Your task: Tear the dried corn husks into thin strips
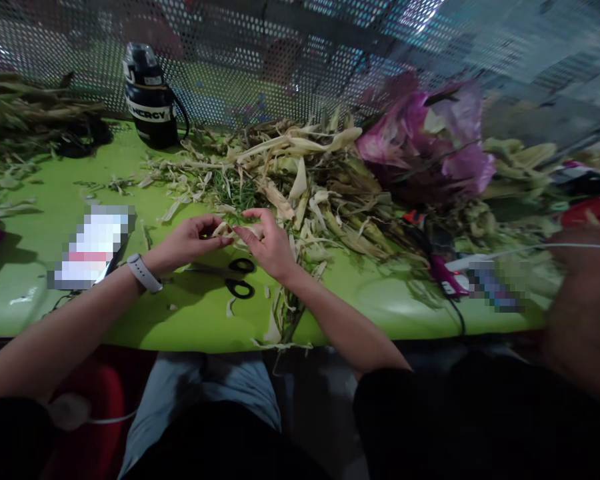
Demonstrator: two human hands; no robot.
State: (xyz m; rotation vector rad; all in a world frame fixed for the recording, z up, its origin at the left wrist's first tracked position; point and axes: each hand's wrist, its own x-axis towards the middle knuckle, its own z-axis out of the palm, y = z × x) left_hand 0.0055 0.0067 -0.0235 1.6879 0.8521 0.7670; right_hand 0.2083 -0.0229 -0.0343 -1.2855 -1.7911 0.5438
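Note:
Above the green table (pixel 170 327), my left hand (pixel 190 239) and my right hand (pixel 270 245) meet, fingertips nearly touching. Between them is a small pale strip of corn husk (pixel 223 230), pinched by both hands; its ends are partly hidden by the fingers. Just below lies a pair of scissors (pixel 240 289) with black handles, its blades pointing left under my left wrist. A heap of dried corn husks (pixel 325 167) spreads right behind my hands, with green shreds among the pale pieces. Loose scraps (pixel 275 327) lie near the front edge.
A black bottle (pixel 153 110) stands at the back before a perforated metal screen (pixel 230 67). On the left lies a lit phone (pixel 93 247). Right of the heap are a pink plastic bag (pixel 425 140), a magenta device (pixel 447 277) with a cable, and another person's arm (pixel 580 300).

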